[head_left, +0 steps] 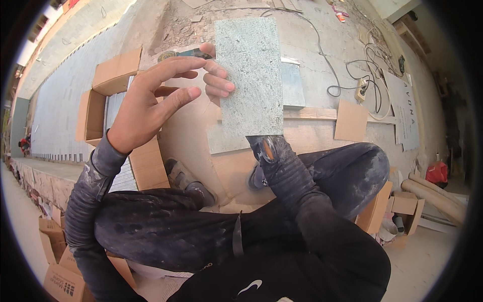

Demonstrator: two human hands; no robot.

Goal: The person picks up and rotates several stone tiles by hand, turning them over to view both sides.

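Note:
A greenish-grey speckled stone tile (pixel 253 75) is raised upright in front of me. My right hand (pixel 216 83) supports it from behind, its fingers curled round the tile's left edge; the palm is hidden by the tile. Just left of that edge, my left hand (pixel 153 95) hangs in the air with thumb and fingers apart, holding nothing. Beyond the left fingertips lies what looks like an angle grinder (pixel 188 53), partly covered by my hands. Below the raised tile, another pale tile (pixel 226 138) lies by a wooden plank (pixel 309 114).
An open cardboard box (pixel 93 113) of stacked tiles stands to the left. A bluish slab (pixel 293 83) and a cardboard piece (pixel 351 120) lie ahead. Black cable (pixel 322 48) runs to a power strip (pixel 361 90) at right. More boxes (pixel 405 204) sit near my knee.

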